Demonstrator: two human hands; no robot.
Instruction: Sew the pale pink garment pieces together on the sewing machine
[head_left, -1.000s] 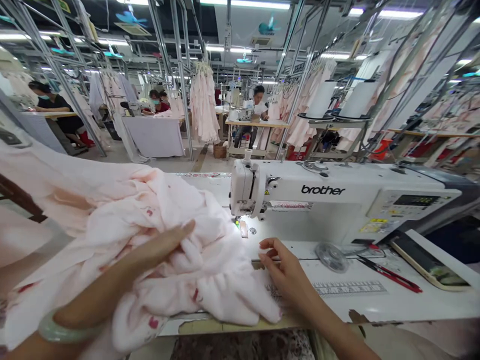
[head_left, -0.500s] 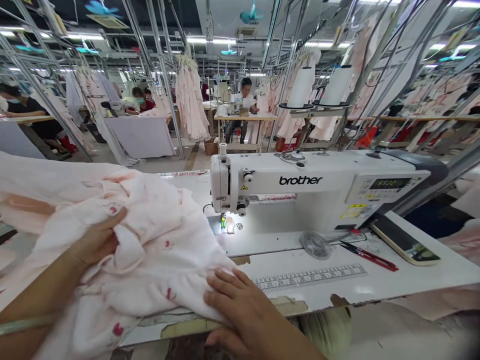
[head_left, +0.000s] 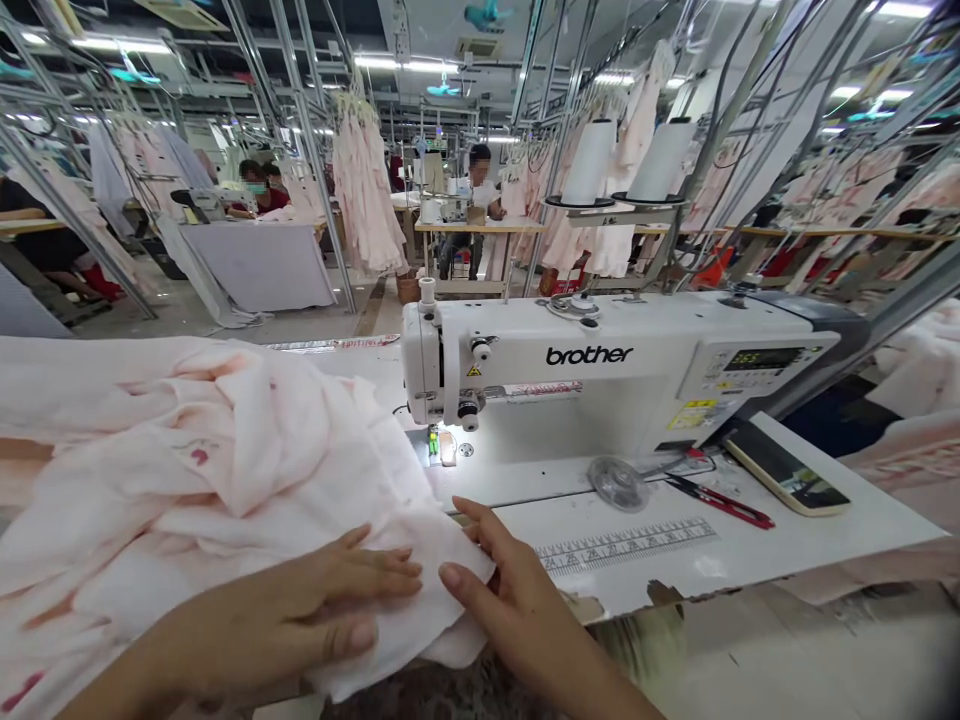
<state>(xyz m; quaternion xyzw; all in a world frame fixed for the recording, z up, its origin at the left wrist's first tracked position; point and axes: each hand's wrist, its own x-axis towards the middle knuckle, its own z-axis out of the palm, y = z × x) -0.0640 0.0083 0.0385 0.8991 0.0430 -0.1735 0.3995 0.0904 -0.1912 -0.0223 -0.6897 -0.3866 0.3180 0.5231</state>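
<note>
A pale pink garment [head_left: 247, 450] with small dark pink prints lies heaped over the left of the sewing table. My left hand [head_left: 300, 610] rests on its near part, palm down and fingers stretched out. At the garment's right edge, my right hand [head_left: 510, 590] has its thumb on top of the cloth and its fingers along the far side, with the edge between them. Just beyond the hands stands a white sewing machine [head_left: 600, 345], its lit needle area [head_left: 448, 448] close to the cloth. The garment's underside is hidden.
Right of the needle are a clear round disc [head_left: 616, 483], red-handled thread snips [head_left: 724, 500] and a phone [head_left: 787, 468]. A printed ruler [head_left: 630, 543] runs along the table's worn front edge. Thread cones [head_left: 592, 165] stand behind the machine. Farther back, people sit among hanging garments [head_left: 366, 190].
My left hand has let go of the bunched cloth and come right, flat onto the near part. The right hand has turned to take the cloth's edge. The view has shifted slightly.
</note>
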